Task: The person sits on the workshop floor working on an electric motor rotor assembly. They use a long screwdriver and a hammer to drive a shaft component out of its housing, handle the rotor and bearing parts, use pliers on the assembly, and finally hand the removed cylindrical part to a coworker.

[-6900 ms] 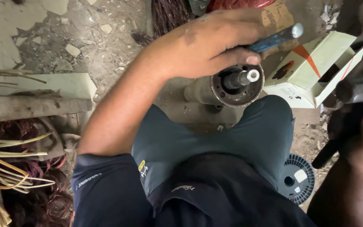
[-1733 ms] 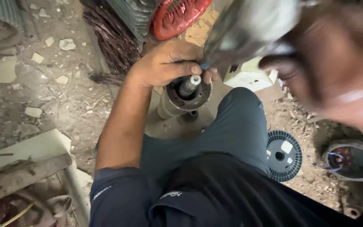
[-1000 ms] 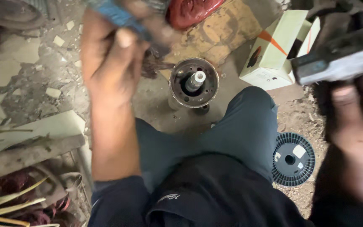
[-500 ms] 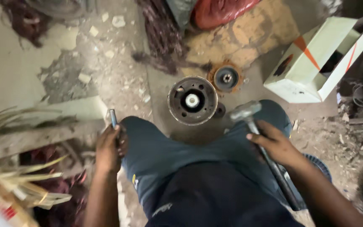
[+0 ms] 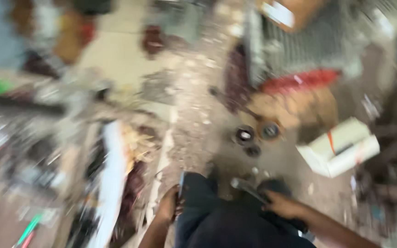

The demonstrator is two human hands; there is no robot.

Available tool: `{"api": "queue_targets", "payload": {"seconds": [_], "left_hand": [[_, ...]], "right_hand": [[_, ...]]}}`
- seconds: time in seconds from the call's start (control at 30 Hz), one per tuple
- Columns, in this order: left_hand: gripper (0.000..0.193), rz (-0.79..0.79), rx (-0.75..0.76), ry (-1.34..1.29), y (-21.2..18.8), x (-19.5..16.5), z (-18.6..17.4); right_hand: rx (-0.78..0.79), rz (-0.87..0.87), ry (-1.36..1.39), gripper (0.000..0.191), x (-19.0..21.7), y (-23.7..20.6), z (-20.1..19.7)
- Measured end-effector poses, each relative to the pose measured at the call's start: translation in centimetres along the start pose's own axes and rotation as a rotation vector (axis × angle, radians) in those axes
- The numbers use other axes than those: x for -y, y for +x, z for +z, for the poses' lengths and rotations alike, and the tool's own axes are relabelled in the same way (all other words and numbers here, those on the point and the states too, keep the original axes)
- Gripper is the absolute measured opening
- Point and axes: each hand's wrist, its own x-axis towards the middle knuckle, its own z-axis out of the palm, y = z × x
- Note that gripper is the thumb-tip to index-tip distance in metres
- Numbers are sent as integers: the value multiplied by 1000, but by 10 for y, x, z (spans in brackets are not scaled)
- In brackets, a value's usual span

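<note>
Frame heavily motion-blurred; we note only what holds up.

We see the hammer (image 5: 249, 189) low in the view, its metal head lying over the right knee, the handle running back into the right hand (image 5: 285, 206). The grip there is clenched round the handle, high up near the head; we judge this a resting hold, the knee taking the weight, not a striking one.

The left hand (image 5: 168, 205) sits at the outside of the left knee, fingers curled against a slim bluish tool (image 5: 181, 183) that stands roughly upright beside the trouser leg. Whether that grip fully encloses the tool we cannot tell through the blur.

On the floor (image 5: 194, 115) just beyond the knees lie two round metal parts, a dark one (image 5: 245, 135) and a rust-toned one (image 5: 270, 131), side by side, with a smaller dark piece (image 5: 253, 150) just nearer to us. They lie centred ahead of the knees, probably so both hands can reach them.

Right of these lies an open white carton (image 5: 341, 148). Beyond them we make out a red cover (image 5: 306, 79) and a grey ribbed housing (image 5: 295, 43).
</note>
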Motion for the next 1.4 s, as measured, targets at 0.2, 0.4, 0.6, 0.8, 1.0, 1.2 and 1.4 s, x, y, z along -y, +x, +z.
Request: {"api": "queue_targets", "payload": {"seconds": [0.2, 0.4, 0.6, 0.8, 1.0, 1.2, 1.4], "left_hand": [[35, 348, -326, -278, -107, 77, -49], [26, 548, -765, -677, -181, 175, -131], [42, 573, -1115, -950, -292, 225, -226], [44, 496, -1641, -583, -340, 220, -398], [47, 253, -2013, -436, -328, 218, -527], [47, 308, -1958, -312, -301, 234, -543], [34, 223, -1974, -251, -276, 231, -533]], "right_hand": [[-94, 105, -148, 49, 97, 26, -33], [107, 27, -381, 56, 207, 94, 16], [419, -214, -602, 65, 367, 111, 134], [696, -950, -813, 74, 536, 164, 430], [430, -816, -1157, 57, 590, 188, 677], [361, -1172, -892, 49, 590, 228, 757], [211, -1507, -1169, 42, 601, 244, 632]]}}
